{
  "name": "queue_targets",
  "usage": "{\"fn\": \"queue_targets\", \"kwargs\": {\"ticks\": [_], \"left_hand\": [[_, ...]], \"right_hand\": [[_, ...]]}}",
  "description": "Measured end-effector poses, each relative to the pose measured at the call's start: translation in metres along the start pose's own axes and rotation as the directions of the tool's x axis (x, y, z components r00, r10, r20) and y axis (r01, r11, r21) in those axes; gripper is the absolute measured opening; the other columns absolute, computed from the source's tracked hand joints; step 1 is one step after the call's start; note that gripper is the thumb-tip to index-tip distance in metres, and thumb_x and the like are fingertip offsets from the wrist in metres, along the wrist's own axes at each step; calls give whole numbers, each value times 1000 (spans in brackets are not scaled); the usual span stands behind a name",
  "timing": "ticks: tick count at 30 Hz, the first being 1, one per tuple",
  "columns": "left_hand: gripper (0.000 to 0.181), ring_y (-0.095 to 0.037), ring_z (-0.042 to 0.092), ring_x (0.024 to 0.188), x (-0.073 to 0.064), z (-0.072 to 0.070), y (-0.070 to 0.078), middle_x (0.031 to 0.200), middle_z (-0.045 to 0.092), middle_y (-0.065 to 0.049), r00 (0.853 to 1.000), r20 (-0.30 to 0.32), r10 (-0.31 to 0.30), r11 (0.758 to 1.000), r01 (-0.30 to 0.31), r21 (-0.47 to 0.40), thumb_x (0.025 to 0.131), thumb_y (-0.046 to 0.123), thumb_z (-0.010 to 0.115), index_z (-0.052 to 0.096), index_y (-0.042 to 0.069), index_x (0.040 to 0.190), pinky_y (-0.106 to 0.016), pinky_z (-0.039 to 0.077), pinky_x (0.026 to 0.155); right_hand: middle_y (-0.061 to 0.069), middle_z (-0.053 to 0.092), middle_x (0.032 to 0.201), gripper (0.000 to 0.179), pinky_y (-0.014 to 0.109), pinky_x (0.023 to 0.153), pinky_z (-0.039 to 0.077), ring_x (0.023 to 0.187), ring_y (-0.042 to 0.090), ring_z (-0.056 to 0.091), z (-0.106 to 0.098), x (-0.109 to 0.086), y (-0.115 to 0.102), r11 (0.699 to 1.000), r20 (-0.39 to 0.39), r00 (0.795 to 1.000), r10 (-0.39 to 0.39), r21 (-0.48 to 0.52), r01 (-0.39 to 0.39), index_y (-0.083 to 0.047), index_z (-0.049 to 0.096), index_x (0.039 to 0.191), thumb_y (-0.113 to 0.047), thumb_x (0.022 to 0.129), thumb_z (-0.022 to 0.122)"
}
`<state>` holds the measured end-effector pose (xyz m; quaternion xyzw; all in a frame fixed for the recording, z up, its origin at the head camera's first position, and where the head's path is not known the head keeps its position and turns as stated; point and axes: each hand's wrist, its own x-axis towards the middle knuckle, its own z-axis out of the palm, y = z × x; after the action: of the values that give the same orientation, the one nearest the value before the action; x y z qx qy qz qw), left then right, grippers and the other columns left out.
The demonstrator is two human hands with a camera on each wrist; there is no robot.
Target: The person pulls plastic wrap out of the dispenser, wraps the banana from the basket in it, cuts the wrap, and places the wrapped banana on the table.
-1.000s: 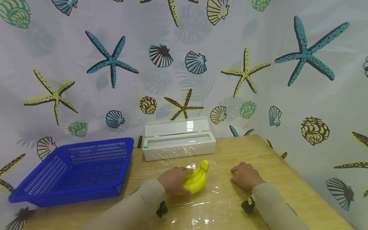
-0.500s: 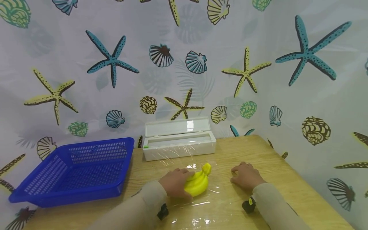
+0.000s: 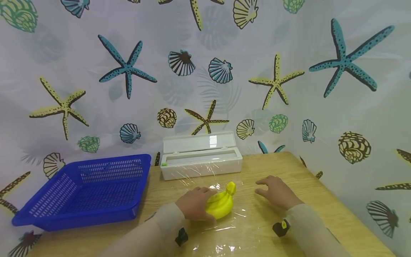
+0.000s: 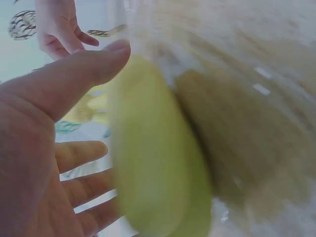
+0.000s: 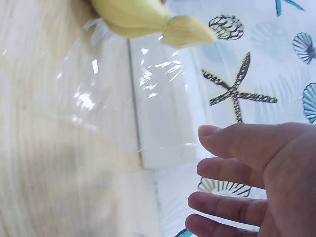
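Head view shows the left hand [image 3: 194, 203] cupped round the side of the yellow toy banana bunch [image 3: 221, 203], which sits on the cling film [image 3: 224, 228] drawn out of the white dispenser box [image 3: 200, 160] across the wooden table [image 3: 321, 200]. The right hand [image 3: 278, 192] hovers flat and relaxed just over the film, holding nothing. To my eye the fruit is being settled for wrapping, so next someone must catch a film edge without it clinging to itself.

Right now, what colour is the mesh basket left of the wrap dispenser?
Blue, the basket; clearest in the head view.
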<state>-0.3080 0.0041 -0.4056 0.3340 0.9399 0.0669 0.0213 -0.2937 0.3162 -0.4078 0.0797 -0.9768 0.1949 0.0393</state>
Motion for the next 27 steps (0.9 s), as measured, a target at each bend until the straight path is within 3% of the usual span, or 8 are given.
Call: {"fn": "queue_targets", "kwargs": {"ticks": [3,8,13,17,22,27], "left_hand": [[88,-26,52,134,-10,-11,1,148,54,-3,998,-61,27,999,-25,32,74,59,80,47,24,148,-47,45,113],[73,-23,54,132,-34,-34,0,142,59,1,980,-180,87,994,-74,78,80,55,78,55,24,142,-47,46,112],[62,-20,56,129,-57,-47,-3,136,62,5,963,-253,98,992,-74,101,82,51,78,61,25,136,-45,47,112],[52,-16,62,115,-72,-47,-4,122,68,5,952,-282,115,991,-90,101,81,49,79,68,24,125,-39,55,102],[41,-10,67,97,-88,-39,-9,108,71,7,958,-258,122,991,-101,93,82,46,79,72,23,114,-31,60,86],[31,0,58,79,-103,-25,-16,96,70,10,954,-219,207,978,-200,54,82,44,79,73,22,102,-20,55,72]], "right_hand": [[14,66,127,41,54,97,53,114,35,62,-13,-5,-15,998,-46,997,-60,28,61,-9,67,128,-34,95,67],[8,69,123,38,48,90,56,106,25,64,-28,-17,-46,988,-83,986,-142,47,146,-13,69,126,-34,94,69],[1,71,115,32,41,86,56,98,17,64,-32,-30,-71,972,-141,963,-231,11,235,-15,71,120,-30,91,72],[-2,71,109,30,35,82,56,93,11,62,-30,-39,-85,952,-156,939,-307,-44,304,-16,72,116,-28,89,75],[-5,70,104,29,31,79,56,90,8,62,-27,-48,-99,931,-149,920,-363,-101,351,-17,74,112,-29,86,78],[-10,69,97,25,30,80,57,89,6,62,-26,-55,-111,917,-115,911,-395,-108,384,-19,75,105,-29,84,80]]}}
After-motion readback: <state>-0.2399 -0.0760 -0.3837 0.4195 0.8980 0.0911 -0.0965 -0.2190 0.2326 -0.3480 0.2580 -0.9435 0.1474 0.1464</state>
